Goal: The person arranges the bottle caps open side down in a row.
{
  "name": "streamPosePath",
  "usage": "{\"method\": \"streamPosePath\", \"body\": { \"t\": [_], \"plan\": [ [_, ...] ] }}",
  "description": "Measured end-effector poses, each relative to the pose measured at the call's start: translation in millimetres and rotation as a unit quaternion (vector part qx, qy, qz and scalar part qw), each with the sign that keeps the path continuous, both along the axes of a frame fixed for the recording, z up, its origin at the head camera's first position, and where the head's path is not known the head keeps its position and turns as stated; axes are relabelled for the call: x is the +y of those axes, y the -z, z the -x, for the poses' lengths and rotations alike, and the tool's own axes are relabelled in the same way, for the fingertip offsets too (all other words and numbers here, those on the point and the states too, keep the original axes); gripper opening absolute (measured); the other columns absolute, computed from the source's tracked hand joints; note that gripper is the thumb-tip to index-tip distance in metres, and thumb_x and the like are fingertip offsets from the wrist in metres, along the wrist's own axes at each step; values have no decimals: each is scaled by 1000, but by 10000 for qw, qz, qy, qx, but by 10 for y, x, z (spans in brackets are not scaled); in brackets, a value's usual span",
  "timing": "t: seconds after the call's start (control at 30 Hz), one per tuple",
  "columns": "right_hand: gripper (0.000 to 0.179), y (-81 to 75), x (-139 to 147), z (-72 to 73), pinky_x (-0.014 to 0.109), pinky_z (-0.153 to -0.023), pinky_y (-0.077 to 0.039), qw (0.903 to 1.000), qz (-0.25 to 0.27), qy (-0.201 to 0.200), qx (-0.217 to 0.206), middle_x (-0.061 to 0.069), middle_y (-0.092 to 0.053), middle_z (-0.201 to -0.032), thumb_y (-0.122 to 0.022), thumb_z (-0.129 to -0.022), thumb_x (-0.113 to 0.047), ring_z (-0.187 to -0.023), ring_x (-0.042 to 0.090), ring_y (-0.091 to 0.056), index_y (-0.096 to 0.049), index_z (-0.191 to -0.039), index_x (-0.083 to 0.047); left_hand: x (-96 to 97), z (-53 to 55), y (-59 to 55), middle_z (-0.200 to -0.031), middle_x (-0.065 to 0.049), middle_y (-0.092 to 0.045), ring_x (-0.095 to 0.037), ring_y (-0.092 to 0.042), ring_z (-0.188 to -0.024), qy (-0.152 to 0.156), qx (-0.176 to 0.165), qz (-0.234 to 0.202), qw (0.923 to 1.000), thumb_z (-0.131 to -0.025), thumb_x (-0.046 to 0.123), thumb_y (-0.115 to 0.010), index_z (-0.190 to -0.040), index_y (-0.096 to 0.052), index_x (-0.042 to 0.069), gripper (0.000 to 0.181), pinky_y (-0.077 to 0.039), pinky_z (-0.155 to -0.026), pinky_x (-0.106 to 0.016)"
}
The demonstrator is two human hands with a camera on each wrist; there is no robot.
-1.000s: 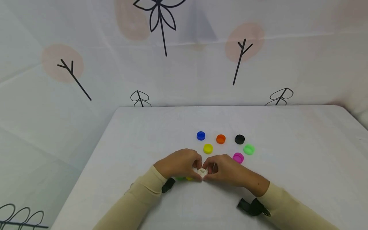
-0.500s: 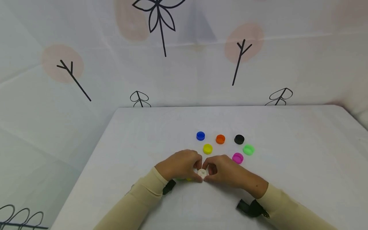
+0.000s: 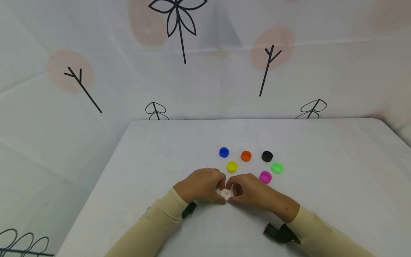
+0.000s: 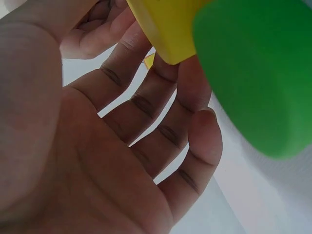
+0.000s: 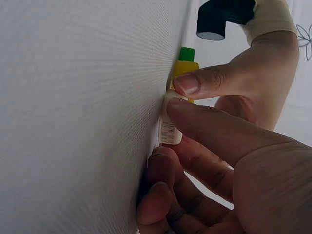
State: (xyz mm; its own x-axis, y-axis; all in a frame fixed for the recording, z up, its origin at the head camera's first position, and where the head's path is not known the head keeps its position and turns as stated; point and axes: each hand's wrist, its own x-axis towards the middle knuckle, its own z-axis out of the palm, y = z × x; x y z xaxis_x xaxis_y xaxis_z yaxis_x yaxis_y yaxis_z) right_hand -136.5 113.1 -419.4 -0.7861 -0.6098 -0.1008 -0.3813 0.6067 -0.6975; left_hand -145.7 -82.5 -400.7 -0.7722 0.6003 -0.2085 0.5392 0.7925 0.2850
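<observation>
1. A small off-white, round, short piece (image 3: 226, 194) with dark marks printed on its side sits between the two hands, at the near middle of the white-covered counter (image 3: 160, 150); whether it touches the surface or is just above it, I cannot tell.
2. The left hand (image 3: 202, 184) holds the piece from its side, the thumb touching it – the other fingers spread in an arch, with gaps between them in the left wrist view.
3. The right hand (image 3: 252, 191) holds the opposite side, thumb pressed along the piece and the other fingers bent inward; the two hands nearly meet around it.
4. Just beside the piece, under the left hand, are a yellow, smooth-sided object (image 4: 170, 27) and a green, rounded object (image 4: 258, 78), mostly hidden in the head view.
5. Beyond the hands lie shallow round caps: blue (image 3: 224, 152), orange (image 3: 246, 156) and black (image 3: 267, 156) in the farther row, then yellow (image 3: 232, 166), light green (image 3: 277, 167) and magenta (image 3: 265, 177) nearer. The magenta one is near the right hand.
6. Beige sleeves (image 3: 151, 221) cover both forearms – a black device (image 3: 282, 233) shows below the right wrist. Behind hangs a white cloth (image 3: 221, 82) with pink blots and black line-drawn plants.
</observation>
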Motion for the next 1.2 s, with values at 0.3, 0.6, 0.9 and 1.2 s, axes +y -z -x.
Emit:
{"method": "streamPosePath", "body": {
  "t": [0.3, 0.6, 0.9, 1.2],
  "plan": [
    [25, -83, 40, 12, 21, -64, -52, 9997, -195, -141, -2, -8, -60, -73, -82, -82, -19, -71, 9, -56, -72, -104, -15, -7, -3, -36, -76, 11, -55, -6, -51, -69, -38, 19, 19, 10000, -76, 42, -87, -86, -65, 22, 31, -43, -64, -21],
    [16, -159, 114, 91, 20, -65, -50, 9980, -53, 284, 561, -8, -62, -76, -78, -87, -19, -73, 8, -55, -72, -100, -12, -41, 5, -94, -81, 10, -58, -6, -53, -75, -112, -360, -271, 9989, -82, 43, -81, -92, -68, 22, 27, -46, -68, -20],
    [16, -102, 87, 184, 26, -71, -55, 9832, 95, 1169, 1397, 2, -71, -96, -73, -88, -8, -82, 12, -62, -72, -104, -6, -58, 121, -114, -87, 7, -60, -10, -55, -74, -828, 51, -557, 9950, -100, 37, -61, -109, -68, 18, 22, -47, -66, -22],
    [43, -119, 90, 248, 24, -67, -55, 9866, -167, 1295, 979, 5, -68, -93, -70, -91, -10, -79, 13, -60, -61, -133, -1, -21, 213, -78, -102, 3, -67, -10, -57, -85, -966, -64, -422, 9944, -101, 37, -59, -133, -61, 17, 38, -52, -81, -24]
  ]
}}
